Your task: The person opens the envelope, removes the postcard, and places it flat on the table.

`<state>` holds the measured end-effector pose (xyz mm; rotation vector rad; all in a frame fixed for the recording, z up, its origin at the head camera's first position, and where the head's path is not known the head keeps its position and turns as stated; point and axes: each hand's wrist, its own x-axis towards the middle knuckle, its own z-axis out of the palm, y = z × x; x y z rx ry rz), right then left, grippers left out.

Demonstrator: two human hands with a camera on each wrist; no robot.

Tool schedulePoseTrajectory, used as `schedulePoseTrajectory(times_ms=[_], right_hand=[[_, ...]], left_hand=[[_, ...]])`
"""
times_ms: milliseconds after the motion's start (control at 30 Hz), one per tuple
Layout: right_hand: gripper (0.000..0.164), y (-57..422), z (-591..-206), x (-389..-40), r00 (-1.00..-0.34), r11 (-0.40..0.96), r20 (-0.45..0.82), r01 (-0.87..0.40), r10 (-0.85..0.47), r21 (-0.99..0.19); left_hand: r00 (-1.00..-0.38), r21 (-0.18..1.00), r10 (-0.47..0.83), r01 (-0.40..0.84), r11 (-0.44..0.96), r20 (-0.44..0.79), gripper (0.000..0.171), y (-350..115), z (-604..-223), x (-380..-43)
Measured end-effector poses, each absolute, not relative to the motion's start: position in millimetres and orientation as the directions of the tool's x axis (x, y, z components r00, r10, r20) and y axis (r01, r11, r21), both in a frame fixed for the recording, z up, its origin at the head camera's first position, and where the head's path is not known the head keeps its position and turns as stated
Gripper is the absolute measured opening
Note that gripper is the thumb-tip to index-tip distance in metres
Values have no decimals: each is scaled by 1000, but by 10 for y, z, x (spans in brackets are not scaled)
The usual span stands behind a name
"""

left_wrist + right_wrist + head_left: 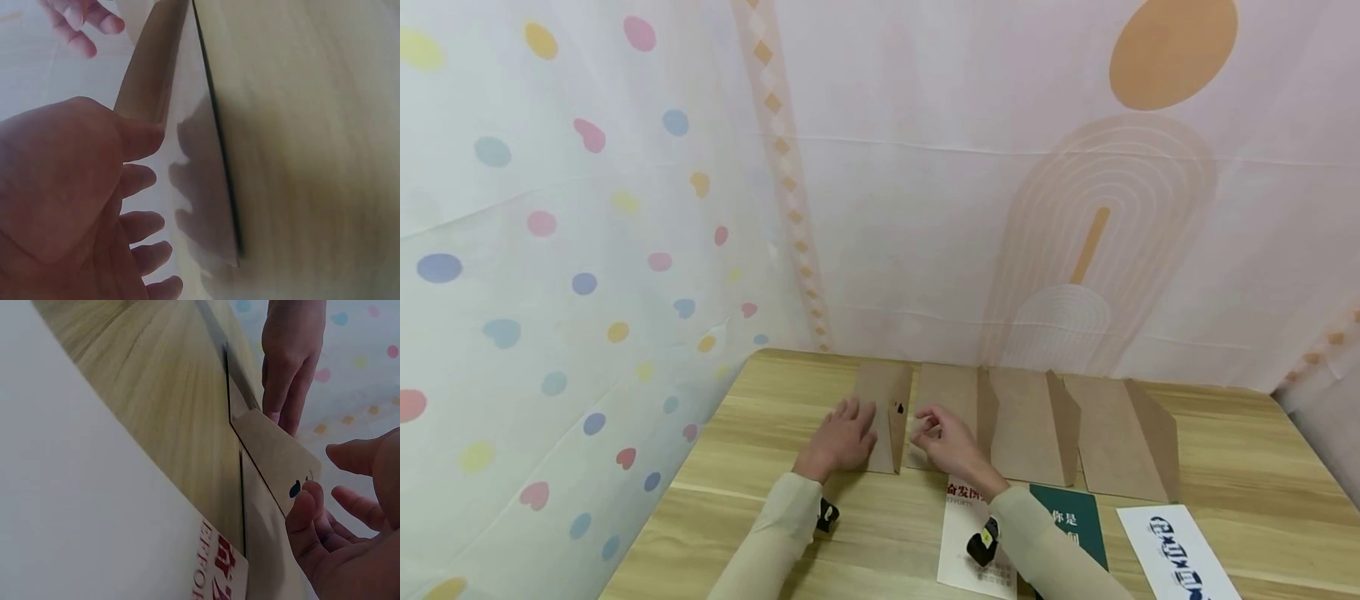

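Observation:
A brown kraft paper envelope [874, 385] lies at the left end of a row, its flap [899, 396] standing up along the right side. My left hand [842, 437] rests on this envelope, fingers spread and fairly straight. Over the row's second envelope [946, 385] is my right hand [953, 442], just right of the raised flap. In the right wrist view, the right hand's bent fingers [305, 512] come right up to the flap's edge beside a dark mark [294, 488], while the thumb stands apart. Nothing shows gripped in that hand.
Further right lie more envelopes [1022, 425] with raised flaps. In front of the row are a white card with red print [958, 542], a dark green card [1088, 527] and a white card with dark blue lettering [1183, 550]. Patterned cloth [887, 250] hangs behind the wooden table [700, 533].

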<state>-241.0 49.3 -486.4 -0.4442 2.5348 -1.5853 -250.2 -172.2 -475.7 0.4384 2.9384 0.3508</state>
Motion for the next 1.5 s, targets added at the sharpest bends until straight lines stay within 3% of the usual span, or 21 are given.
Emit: schedulePoseTrajectory(times_ms=[567,1133,1500], right_hand=[[35,235,-5026,-2395,-946,385,84,-207,-312,-899],[61,112,-5066,-2367,-960,458,64,-188,-272,-869],[57,142,-4999,-2335,-951,436,62,-197,-305,-878]], left_hand=[[-944,256,295,252,933,-146,53,-1712,-4823,-2469],[-945,201,288,255,946,-156,53,-1701,-4798,-2428],[-948,207,275,239,949,-164,53,-1704,-4823,-2426]])
